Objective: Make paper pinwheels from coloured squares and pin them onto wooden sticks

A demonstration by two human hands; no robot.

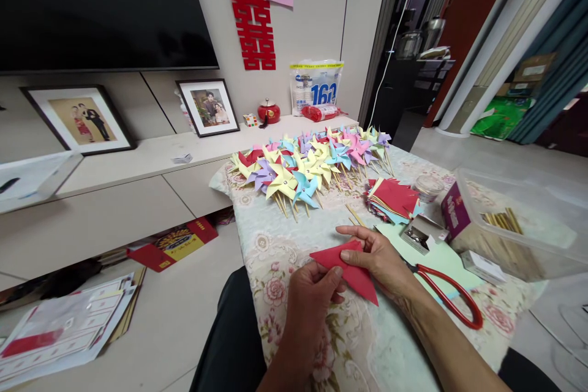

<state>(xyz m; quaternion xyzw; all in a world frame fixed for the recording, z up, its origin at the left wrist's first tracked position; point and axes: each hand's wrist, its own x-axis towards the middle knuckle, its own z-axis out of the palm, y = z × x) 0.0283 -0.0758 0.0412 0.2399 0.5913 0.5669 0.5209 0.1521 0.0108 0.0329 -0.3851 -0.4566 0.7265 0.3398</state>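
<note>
A red sheet of paper, folded into a triangle, is held between my two hands above the flowered tablecloth. My left hand pinches its left and lower edge between thumb and fingers. On its upper right side, my right hand grips it with the thumb on top, the index finger stretched out beyond. Just right of that hand lie red-handled scissors, their blades partly hidden behind my wrist. Behind the hands stand many finished paper pinwheels on sticks, in yellow, blue, purple, pink and red.
A stack of coloured paper squares lies beyond my right hand. Near it are a small open box of metal pins, a round clear container, and a plastic bin holding wooden sticks. A low cabinet runs along the wall at left.
</note>
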